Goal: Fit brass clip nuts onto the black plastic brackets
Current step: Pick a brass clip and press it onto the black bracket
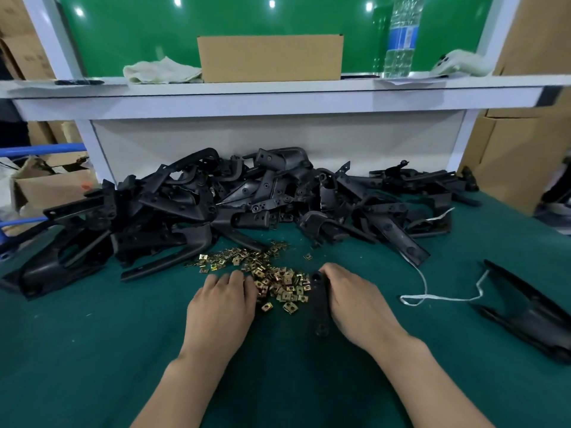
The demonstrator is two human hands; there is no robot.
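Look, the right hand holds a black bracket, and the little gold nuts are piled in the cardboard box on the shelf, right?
Not quite. The head view shows the brass clip nuts lying loose on the green table mat, beside the right hand, not in the cardboard box on the shelf. The right hand does hold a black bracket.

I see my left hand (221, 307) touching the brass clip nuts (278, 285); my right hand (355, 301) grips a black bracket (319, 307) just beside them.
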